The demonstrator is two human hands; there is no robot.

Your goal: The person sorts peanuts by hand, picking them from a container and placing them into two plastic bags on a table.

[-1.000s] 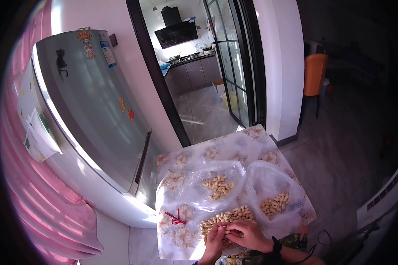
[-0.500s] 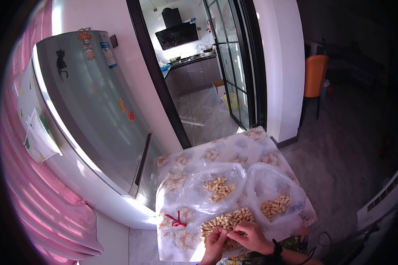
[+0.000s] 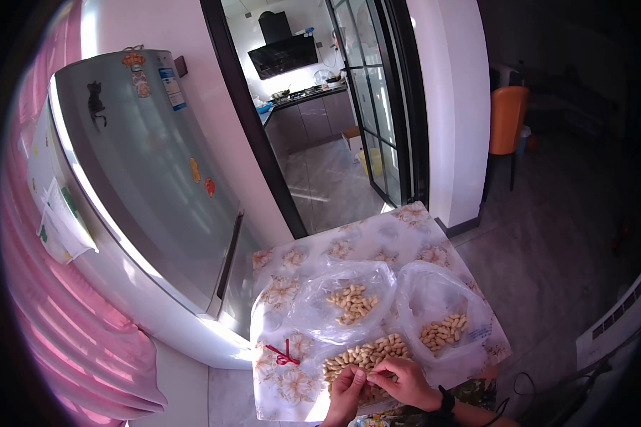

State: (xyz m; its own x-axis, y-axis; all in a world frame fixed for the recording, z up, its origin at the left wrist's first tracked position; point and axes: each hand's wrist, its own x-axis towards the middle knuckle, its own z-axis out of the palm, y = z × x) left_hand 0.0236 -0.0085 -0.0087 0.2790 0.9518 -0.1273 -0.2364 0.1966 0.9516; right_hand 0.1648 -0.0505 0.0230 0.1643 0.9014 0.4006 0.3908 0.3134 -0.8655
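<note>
Both hands meet over a pile of peanuts (image 3: pixel 377 348) at the table's near edge. My left hand (image 3: pixel 347 391) is closed, its thumb and fingers pinched on something too small to make out. Beside it on the right, my right hand (image 3: pixel 404 383) pinches at the same spot, fingertips nearly touching the left ones. Beyond the pile lies a clear plastic bag (image 3: pixel 310 300) with peanuts (image 3: pixel 354 304) on it. A second clear bag (image 3: pixel 420 285) at the right holds more peanuts (image 3: pixel 443 333).
Red scissors or a ribbon-like red item (image 3: pixel 283 354) lies at the left on the flowered tablecloth (image 3: pixel 285 263). A grey fridge (image 3: pixel 142 171) stands to the left. Behind the table is an open glass door (image 3: pixel 377 107), and an orange chair (image 3: pixel 508 121) is at the right.
The hands have barely moved; the right fingertips have shifted very slightly. The bags and peanuts look the same.
</note>
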